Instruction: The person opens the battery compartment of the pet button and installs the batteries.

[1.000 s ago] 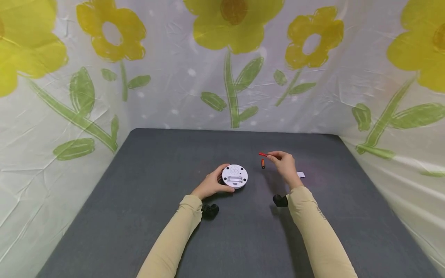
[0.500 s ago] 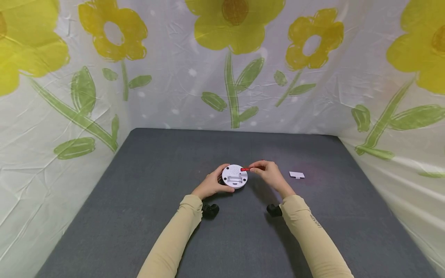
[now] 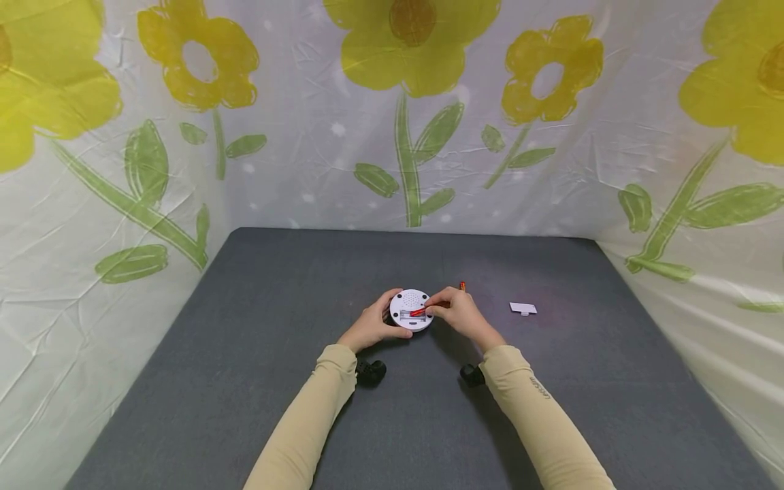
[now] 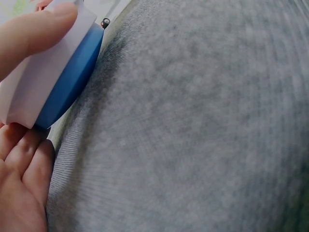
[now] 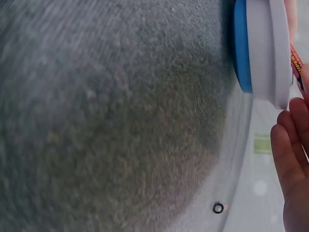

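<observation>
Hard to see much of the battery slot: my right hand (image 3: 459,315) covers the right edge of the round white device (image 3: 412,309), and whether the red battery (image 3: 419,312) tip is seated in the recess or just lying over it I can't tell. A second battery (image 3: 462,286) pokes out just beyond my right knuckles, mostly hidden, only its red-orange end shows. Both wrist views are too close: the left wrist view gives a blurred slab of the device's white face and blue side (image 4: 67,79) with my thumb (image 4: 34,29) on top, fingers cut off at the frame edge; the right wrist view shows the device edge-on (image 5: 260,48), a sliver of the battery (image 5: 295,60) at the far right border, and my fingers (image 5: 289,154) only partly in frame

Left hand (image 3: 372,325) sits on the near-left side of the device, thumb and fingers curled round its rim, gripping it, forearm coming in from near-left. Right hand comes in from near-right, wrist low over the grey mat (image 3: 245,381), thumb and forefinger pinching the red battery and holding it slanted across the device's open compartment; other fingers loosely curled

Device is at the middle of the mat, back side up. Small white cover piece (image 3: 523,308) lies on the mat to the right, well apart from my hands. Flower-print sheet (image 3: 404,122) walls the far side and both sides
</observation>
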Demonstrator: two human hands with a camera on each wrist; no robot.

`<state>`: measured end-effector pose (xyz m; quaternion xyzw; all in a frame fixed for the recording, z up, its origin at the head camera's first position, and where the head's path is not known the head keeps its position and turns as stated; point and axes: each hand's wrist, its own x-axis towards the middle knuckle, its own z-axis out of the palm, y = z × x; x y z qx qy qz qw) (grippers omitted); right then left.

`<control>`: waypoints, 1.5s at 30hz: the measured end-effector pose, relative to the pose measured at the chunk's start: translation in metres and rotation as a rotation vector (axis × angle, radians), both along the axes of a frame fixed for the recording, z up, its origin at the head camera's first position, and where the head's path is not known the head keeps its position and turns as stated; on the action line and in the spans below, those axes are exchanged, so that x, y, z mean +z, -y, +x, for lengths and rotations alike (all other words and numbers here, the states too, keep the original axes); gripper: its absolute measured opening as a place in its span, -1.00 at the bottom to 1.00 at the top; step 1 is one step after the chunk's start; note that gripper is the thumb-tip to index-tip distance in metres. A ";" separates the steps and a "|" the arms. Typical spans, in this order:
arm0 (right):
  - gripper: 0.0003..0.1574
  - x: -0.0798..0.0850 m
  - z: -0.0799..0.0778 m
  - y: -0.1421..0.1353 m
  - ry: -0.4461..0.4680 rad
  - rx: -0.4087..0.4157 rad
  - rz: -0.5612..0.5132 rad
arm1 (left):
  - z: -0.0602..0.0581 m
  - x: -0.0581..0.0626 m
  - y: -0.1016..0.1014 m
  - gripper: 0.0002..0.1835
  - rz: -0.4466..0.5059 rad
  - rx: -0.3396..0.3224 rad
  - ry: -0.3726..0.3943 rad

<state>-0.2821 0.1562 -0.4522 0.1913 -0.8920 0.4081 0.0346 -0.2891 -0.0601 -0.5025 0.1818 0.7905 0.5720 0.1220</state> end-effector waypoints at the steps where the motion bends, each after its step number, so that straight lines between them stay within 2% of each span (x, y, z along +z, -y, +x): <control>1: -0.88 0.000 0.000 0.001 0.002 0.003 -0.002 | 0.000 0.000 0.000 0.02 0.003 -0.001 0.000; 11: -0.90 -0.001 -0.002 0.006 0.018 0.031 0.011 | 0.002 0.003 0.001 -0.01 0.002 0.001 -0.009; 14: -0.89 -0.003 -0.004 0.006 0.019 0.034 -0.002 | 0.010 0.017 0.001 -0.01 -0.006 -0.007 0.001; 17: -0.88 -0.004 -0.005 0.006 0.025 0.035 -0.003 | 0.011 0.018 0.001 -0.01 -0.011 -0.003 -0.007; 18: -0.87 -0.004 -0.005 0.006 0.032 0.035 -0.007 | 0.010 0.017 0.001 -0.01 -0.014 -0.002 -0.001; 21: -0.81 -0.004 -0.005 0.004 0.064 0.030 -0.025 | 0.003 0.003 -0.001 0.00 -0.016 0.013 -0.011; 30: -0.75 -0.002 -0.005 0.001 0.134 -0.051 -0.081 | 0.002 0.005 0.000 -0.01 0.018 -0.014 -0.001; 34: -0.57 0.000 -0.007 0.002 0.157 -0.088 -0.045 | 0.002 0.005 0.000 0.00 0.044 -0.031 0.001; 38: -0.43 0.002 -0.007 0.004 0.211 -0.102 -0.011 | 0.003 0.004 0.000 -0.01 0.019 -0.015 -0.014; 45: -0.50 0.004 -0.010 0.006 0.290 -0.136 0.022 | 0.003 0.002 -0.001 -0.02 0.029 0.006 -0.025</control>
